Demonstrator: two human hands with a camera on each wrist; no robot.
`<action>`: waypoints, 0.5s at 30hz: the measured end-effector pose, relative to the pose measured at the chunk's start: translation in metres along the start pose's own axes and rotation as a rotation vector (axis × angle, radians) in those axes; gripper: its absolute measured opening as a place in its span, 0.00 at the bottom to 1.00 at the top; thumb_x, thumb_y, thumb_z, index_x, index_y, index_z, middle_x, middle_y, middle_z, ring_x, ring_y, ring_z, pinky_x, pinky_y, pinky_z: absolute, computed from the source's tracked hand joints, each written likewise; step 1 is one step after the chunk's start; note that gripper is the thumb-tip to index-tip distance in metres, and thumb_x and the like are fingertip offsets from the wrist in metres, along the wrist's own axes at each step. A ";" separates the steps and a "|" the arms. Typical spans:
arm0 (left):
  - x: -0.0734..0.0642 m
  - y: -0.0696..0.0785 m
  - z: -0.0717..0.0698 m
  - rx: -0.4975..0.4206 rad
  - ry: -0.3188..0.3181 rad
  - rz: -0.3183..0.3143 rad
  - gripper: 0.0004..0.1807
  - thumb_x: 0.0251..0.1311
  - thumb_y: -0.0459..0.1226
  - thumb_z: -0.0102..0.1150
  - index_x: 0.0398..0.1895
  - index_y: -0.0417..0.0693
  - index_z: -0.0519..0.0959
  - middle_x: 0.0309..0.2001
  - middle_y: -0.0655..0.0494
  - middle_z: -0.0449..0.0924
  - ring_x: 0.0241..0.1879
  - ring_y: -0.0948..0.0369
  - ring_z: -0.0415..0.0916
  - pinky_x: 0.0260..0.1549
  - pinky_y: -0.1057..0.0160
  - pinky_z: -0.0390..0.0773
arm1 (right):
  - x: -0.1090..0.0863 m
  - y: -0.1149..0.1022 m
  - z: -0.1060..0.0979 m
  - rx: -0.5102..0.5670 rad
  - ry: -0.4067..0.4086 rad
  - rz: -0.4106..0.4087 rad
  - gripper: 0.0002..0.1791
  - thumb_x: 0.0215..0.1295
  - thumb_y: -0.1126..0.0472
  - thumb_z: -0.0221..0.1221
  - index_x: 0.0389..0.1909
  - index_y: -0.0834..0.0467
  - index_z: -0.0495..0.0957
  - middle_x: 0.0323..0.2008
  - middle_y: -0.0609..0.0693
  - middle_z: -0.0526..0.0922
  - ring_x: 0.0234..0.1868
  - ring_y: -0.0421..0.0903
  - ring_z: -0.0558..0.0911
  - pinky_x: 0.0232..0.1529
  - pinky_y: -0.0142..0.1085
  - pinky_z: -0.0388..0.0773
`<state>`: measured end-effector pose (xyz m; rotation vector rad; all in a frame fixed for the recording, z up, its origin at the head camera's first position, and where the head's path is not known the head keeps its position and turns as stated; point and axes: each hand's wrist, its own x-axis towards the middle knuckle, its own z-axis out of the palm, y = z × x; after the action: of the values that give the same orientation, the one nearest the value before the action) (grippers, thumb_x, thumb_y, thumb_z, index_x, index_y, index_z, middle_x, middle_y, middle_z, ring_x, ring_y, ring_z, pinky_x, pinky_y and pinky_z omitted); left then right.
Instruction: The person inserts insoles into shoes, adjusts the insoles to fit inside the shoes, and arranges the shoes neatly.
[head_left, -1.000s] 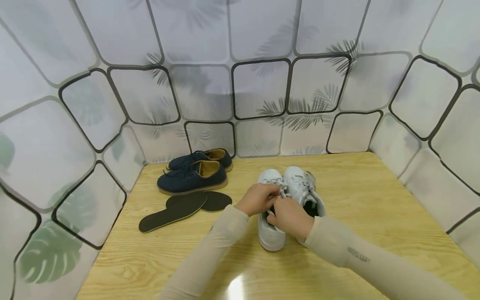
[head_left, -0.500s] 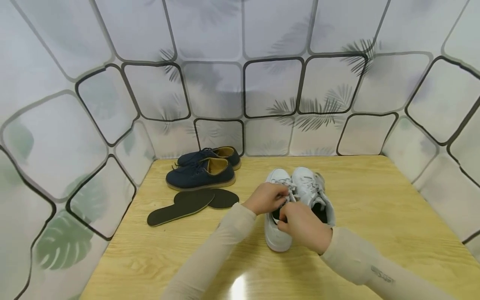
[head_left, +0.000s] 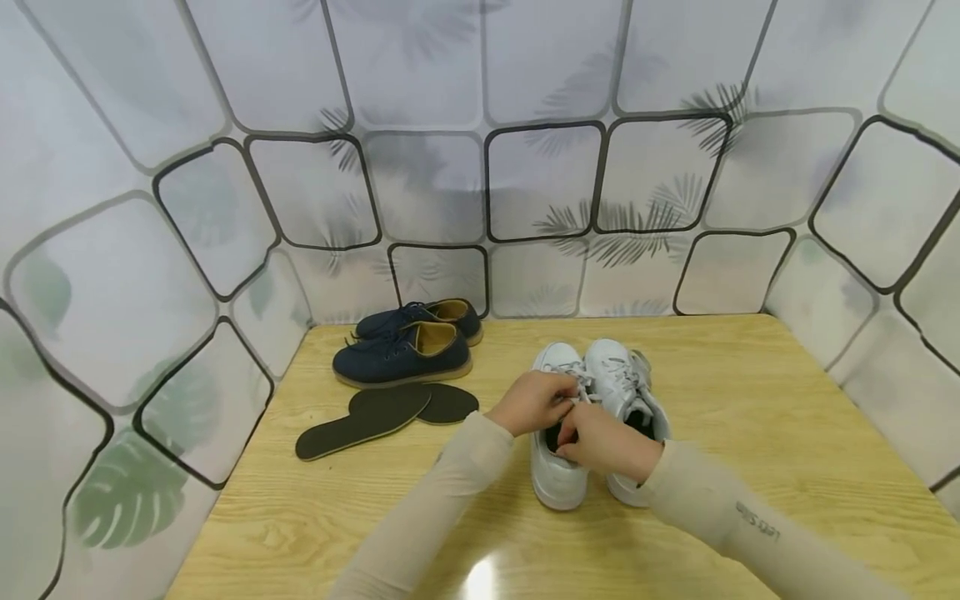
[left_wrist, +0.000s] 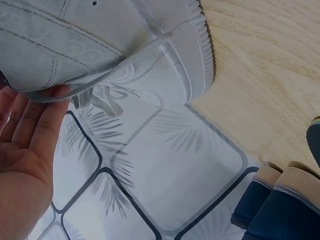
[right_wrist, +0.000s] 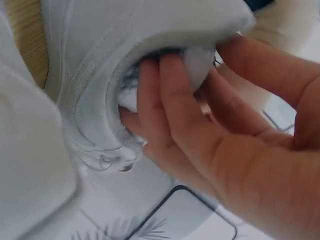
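Note:
Two white lace-up sneakers stand side by side on the wooden table, toes away from me. At the left sneaker (head_left: 558,487), my left hand (head_left: 536,404) grips the upper near the laces. In the left wrist view its fingers curl behind the edge of the shoe opening (left_wrist: 80,92). My right hand (head_left: 611,442) bends over the same opening. The right wrist view shows several of its fingers inside the collar, close to a pale flap (right_wrist: 197,65), with the thumb outside at the edge. The right sneaker (head_left: 615,371) stands beside, partly covered by my right hand and sleeve.
A pair of navy lace-up shoes (head_left: 401,362) with tan linings stands at the back left. In front of them two dark insoles (head_left: 367,417) overlap on the table (head_left: 720,375). A patterned curtain (head_left: 540,183) encloses the back and sides.
The whole head view has shifted, so everything sits farther right than a second ago. My right hand has drawn slightly away from the left hand, still at the left sneaker's opening.

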<state>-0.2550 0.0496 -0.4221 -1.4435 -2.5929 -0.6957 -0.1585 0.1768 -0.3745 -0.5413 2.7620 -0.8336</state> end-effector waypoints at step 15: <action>0.002 0.000 0.000 -0.003 0.010 0.013 0.02 0.60 0.35 0.62 0.30 0.51 0.80 0.29 0.61 0.81 0.26 0.67 0.72 0.29 0.70 0.71 | 0.022 0.010 -0.008 -0.095 -0.260 -0.046 0.12 0.46 0.78 0.57 0.14 0.60 0.79 0.11 0.40 0.69 0.15 0.33 0.61 0.19 0.24 0.58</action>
<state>-0.2560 0.0516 -0.4212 -1.4518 -2.5738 -0.7042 -0.1835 0.1798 -0.3756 -0.6809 2.5675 -0.5956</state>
